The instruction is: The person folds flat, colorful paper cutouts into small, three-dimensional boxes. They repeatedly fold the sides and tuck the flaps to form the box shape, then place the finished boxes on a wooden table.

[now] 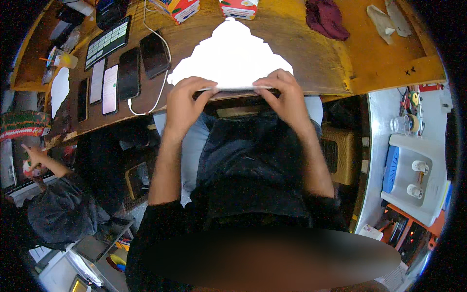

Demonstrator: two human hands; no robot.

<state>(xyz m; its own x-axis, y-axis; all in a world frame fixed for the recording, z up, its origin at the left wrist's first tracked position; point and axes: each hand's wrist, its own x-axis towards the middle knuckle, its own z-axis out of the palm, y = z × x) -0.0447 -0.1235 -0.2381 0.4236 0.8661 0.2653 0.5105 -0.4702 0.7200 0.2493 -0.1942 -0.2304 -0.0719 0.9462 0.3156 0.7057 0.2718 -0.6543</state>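
A bright white cardboard blank (233,61) with stepped, notched edges lies on the brown wooden table. It narrows to a small tab at the far end. My left hand (186,101) pinches the near edge at its left side, thumb below and fingers on top. At the right side of that same edge, my right hand (287,97) pinches the cardboard in a matching way. A narrow strip along the near edge looks bent up between the hands. Glare hides any crease lines on the white surface.
Several phones, among them a black one (129,73), and a tablet (108,43) lie left of the cardboard with a white cable (163,92). Printed boxes (238,9) stand behind; a maroon cloth (327,19) is at far right. Another person's hand (41,158) works at left.
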